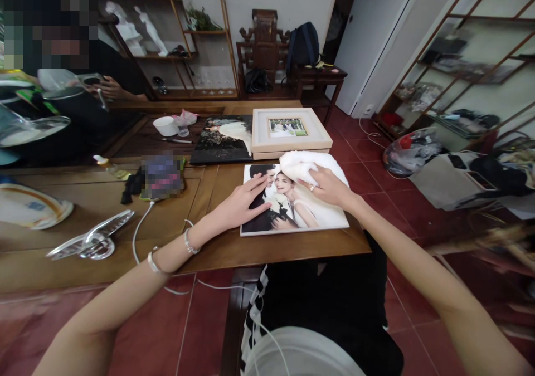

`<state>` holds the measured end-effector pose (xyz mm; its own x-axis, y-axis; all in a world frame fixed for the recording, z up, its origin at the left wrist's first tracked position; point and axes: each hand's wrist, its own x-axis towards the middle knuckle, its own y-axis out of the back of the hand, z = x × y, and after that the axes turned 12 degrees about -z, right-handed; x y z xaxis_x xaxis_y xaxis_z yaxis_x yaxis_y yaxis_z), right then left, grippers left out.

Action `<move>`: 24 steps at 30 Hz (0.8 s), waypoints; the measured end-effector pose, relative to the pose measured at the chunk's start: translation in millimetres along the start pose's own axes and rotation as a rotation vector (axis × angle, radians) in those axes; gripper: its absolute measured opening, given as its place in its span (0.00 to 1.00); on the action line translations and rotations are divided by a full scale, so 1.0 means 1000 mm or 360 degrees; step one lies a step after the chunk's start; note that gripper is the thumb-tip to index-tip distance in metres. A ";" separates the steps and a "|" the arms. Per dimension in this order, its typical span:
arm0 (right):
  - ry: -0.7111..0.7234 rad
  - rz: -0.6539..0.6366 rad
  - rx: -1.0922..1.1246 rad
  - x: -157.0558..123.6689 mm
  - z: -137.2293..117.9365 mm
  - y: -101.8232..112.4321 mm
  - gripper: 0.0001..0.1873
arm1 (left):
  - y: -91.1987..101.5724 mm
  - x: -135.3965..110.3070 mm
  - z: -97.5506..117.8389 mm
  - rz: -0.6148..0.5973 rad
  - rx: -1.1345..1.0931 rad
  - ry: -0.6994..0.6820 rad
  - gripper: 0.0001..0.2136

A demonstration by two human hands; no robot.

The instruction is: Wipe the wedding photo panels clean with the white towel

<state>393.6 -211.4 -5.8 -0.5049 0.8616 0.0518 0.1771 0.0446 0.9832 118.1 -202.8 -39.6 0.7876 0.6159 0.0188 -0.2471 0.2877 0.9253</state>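
A photo panel [288, 211] with a portrait of a couple lies flat near the table's front edge. My left hand [246, 199] rests on its left part, fingers spread and stretched out. My right hand [328, 186] grips a fluffy white cloth [292, 163], its fingers bunched into the fabric. That cloth lies over the panel's upper right corner and hides part of the picture. Right behind the panel stands a light wooden picture frame [261, 142] with a small photo in it. A darker photo panel [221, 139] lies to the frame's left.
On the wooden table [209, 192] to the left are a phone [163, 176] with a white cable, a silver ornament [92, 241] and a white cup [165, 126]. Another person [112, 64] sits across at the left. A white bucket [301, 353] stands below me.
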 end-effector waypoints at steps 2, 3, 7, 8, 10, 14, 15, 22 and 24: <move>0.0025 0.0049 0.0011 0.004 0.003 -0.004 0.15 | -0.001 0.000 0.000 -0.0003 0.0012 0.0007 0.29; 0.0052 0.0063 0.0011 0.003 0.003 -0.006 0.14 | -0.001 0.000 -0.001 0.0001 0.0015 0.0008 0.29; 0.0230 0.0065 -0.0005 -0.019 -0.014 -0.012 0.09 | -0.003 0.000 -0.001 0.0022 0.0019 0.0003 0.28; 0.0267 0.0049 -0.0002 -0.029 -0.022 -0.012 0.08 | -0.003 0.001 -0.001 0.0025 0.0018 0.0007 0.27; 0.0321 -0.0010 0.0013 -0.051 -0.040 -0.011 0.07 | -0.004 0.001 -0.001 0.0031 0.0008 0.0019 0.24; 0.0383 -0.0154 0.0069 -0.093 -0.075 -0.007 0.08 | -0.007 0.002 -0.002 0.0069 -0.0013 0.0010 0.23; 0.0401 -0.0182 0.0079 -0.100 -0.081 -0.006 0.09 | -0.008 0.002 -0.003 0.0082 -0.0012 0.0007 0.23; 0.0431 -0.0139 0.0138 -0.085 -0.069 -0.002 0.06 | -0.007 0.003 -0.003 0.0110 0.0036 -0.0021 0.23; 0.0380 -0.0087 0.0122 -0.068 -0.057 -0.001 0.05 | -0.006 0.003 -0.003 0.0129 0.0021 -0.0025 0.22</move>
<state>379.4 -298.6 -0.1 -0.6991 0.7135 0.0475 0.2027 0.1340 0.9700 120.1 -200.8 -46.6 0.7740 0.6253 0.0997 -0.3030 0.2276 0.9254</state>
